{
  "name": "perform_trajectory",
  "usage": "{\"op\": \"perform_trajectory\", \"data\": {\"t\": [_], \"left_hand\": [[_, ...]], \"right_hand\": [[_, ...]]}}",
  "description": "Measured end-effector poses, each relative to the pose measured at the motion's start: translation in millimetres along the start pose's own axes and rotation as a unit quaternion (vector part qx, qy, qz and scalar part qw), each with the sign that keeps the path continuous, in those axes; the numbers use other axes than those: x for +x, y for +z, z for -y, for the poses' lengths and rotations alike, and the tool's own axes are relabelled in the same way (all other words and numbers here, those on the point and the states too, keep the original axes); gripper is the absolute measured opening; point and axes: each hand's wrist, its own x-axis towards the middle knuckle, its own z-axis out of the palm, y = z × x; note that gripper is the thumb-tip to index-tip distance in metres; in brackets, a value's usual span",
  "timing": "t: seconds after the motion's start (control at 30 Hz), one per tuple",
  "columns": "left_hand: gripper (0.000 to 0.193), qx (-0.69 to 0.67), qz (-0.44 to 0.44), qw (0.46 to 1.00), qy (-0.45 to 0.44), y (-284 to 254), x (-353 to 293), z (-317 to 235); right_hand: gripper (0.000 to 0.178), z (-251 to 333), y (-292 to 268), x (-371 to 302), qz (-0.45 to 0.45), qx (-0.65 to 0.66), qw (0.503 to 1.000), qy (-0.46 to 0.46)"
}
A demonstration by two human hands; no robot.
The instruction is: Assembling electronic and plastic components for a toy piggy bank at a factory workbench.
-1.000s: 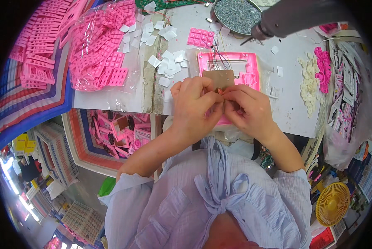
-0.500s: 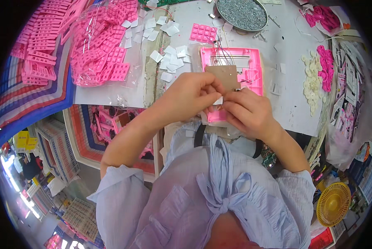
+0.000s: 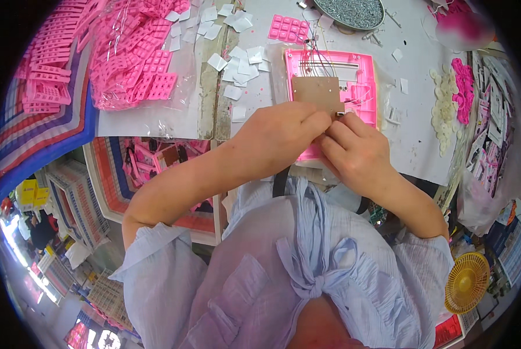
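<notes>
My left hand and my right hand meet at the lower edge of a brown circuit board. The fingers of both are curled in a pinch, fingertips close together; what lies between them is hidden. A small metal connector shows at the board's lower right corner, beside my right fingers. Under the board lies an open pink plastic housing, its near part covered by my hands. Thin coloured wires run up from the board's far edge.
Small white squares lie scattered left of the housing. Beyond it are a pink keypad and a round tray of small metal parts. A plastic bag of pink keypads sits left; pale discs and magenta pieces lie right.
A small white piece visible between my fingers earlier is now hidden. My hands have drawn closer together at the board's lower edge. The whole view has shifted slightly.
</notes>
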Motion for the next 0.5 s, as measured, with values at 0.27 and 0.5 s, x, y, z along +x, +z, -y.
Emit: {"op": "perform_trajectory", "data": {"t": [0.27,0.5], "left_hand": [[0.023,0.005,0.006,1.0,0.02,5.2,-4.7,5.8],[0.028,0.038,-0.128,0.985,-0.111,-9.9,10.8,8.7]], "right_hand": [[0.018,6.2,-7.9,6.3,0.036,-0.015,0.999,-0.01],[0.026,0.7,-19.0,-6.2,0.125,0.061,0.99,0.022]]}}
